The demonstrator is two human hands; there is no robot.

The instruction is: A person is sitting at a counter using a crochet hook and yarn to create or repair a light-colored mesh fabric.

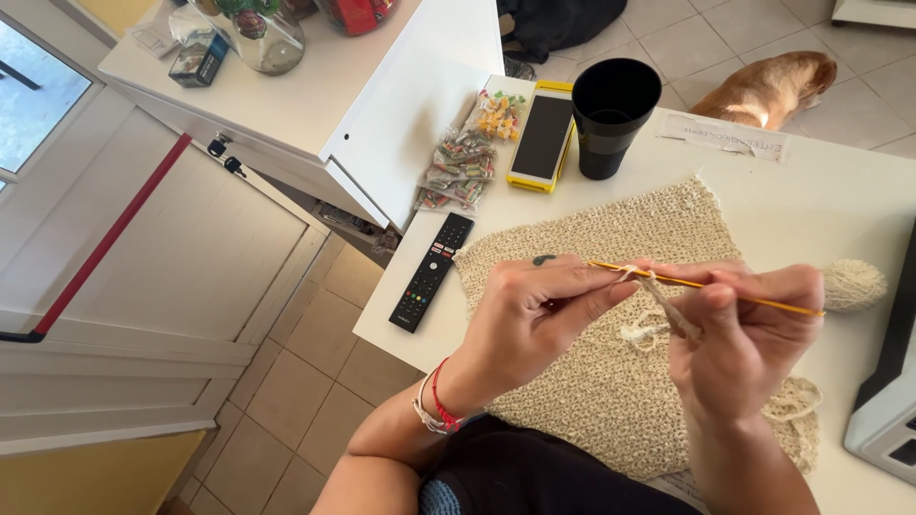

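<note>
My left hand [534, 319] pinches a strand of cream yarn [668, 310] near the tip of a thin orange crochet hook [706, 284]. My right hand [744, 334] grips the hook along its shaft, fingers closed around it. Both hands hover over a large cream crocheted piece [592, 381] that lies on the white table [840, 200] and hangs over its near edge. A small ball of cream yarn [852, 284] rests on the table just right of my right hand. Red and white string bracelets circle my left wrist.
A black remote [431, 272], a phone in a yellow case [542, 138], a black cup [613, 114] and a bag of wrapped sweets [463, 162] lie at the table's far left. A dog [768, 88] lies on the tiled floor. A white device [883, 420] sits at right.
</note>
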